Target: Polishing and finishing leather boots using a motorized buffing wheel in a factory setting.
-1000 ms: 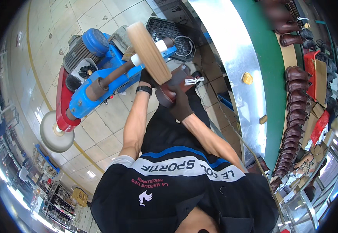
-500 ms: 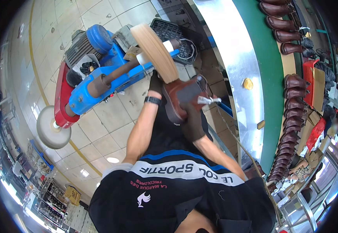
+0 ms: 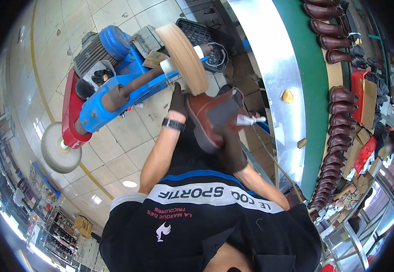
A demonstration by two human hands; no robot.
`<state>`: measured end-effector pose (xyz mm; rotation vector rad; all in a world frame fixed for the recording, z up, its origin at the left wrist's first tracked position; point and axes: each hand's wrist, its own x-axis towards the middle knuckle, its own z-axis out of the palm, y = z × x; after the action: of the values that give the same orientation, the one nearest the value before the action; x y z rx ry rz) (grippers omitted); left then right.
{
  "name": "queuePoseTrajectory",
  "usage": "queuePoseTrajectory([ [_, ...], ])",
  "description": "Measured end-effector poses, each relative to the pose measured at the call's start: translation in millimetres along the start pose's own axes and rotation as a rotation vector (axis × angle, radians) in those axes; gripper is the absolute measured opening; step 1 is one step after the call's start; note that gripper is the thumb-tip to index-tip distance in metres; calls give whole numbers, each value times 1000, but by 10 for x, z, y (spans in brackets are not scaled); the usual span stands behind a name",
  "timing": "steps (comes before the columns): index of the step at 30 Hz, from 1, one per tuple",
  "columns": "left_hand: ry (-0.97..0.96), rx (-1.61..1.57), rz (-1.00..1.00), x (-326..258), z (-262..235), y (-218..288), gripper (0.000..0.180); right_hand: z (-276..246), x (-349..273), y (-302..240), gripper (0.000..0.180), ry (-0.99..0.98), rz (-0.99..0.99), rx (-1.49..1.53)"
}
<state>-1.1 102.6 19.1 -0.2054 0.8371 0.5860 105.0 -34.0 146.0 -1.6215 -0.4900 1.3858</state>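
Showing brown boot [image 3: 204, 115] at wheel [image 3: 183, 59] | right hand [image 3: 231, 148]: curled around boot | left hand [image 3: 177, 100]: alongside boot, grip unclear

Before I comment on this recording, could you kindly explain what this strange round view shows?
It comes from the left of two fisheye cameras on a person's head, looking down, so straight edges bend. The gloved right hand holds a brown boot at the lower edge of a tan wheel on a blue machine; the gloved left hand is at the boot's other side, its grip unclear. To the right, a metal ledge bears a yellow lump, and brown footwear lines the far side of the green surface.
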Motion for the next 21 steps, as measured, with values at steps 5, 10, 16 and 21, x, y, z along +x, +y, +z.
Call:
queuePoseTrajectory([
  [5, -214, -176, -161, -81, -415, -72, 65, -79, -38, -339, 60, -226, -211, -574],
  [10, -599, -298, -150, -405, -113, -238, 47, 104, 173, -1051, 60, -422, -254, -1120],
  [16, -582, -258, -80, 33, -405, -314, 44, 376, 696, -814, 52, -508, -421, -1413],
  [21, -464, 119, 38, 137, -552, -271, 42, 158, 697, -745, 44, -386, -395, -1199],
])
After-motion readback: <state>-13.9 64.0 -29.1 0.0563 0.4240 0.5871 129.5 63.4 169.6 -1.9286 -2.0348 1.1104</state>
